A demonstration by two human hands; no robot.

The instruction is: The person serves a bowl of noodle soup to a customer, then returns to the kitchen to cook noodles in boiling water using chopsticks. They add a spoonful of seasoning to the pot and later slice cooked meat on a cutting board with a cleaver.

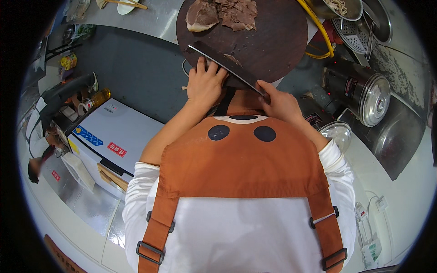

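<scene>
A broad-bladed cleaver (223,65) lies slantwise over the near part of a round, dark chopping block (273,41). My right hand (281,102) is closed round its handle. On the near left side of the blade is my left hand (206,82), fingers spread, fingertips at the block's edge by the blade; whether something lies under them is hidden. A small pale piece (233,59), perhaps meat, shows just beyond the blade. At the block's far side sit a chunk of cooked meat (202,15) with a pale rind and a pile of sliced meat (238,13).
Right of the block are a yellow hose (319,24), a metal bowl (355,12) of pale strips, perforated steel lids (353,36) and lidded cookers (375,99). A steel counter (153,20) adjoins at the left. A white chest freezer (119,133) and another person (41,133) are farther left.
</scene>
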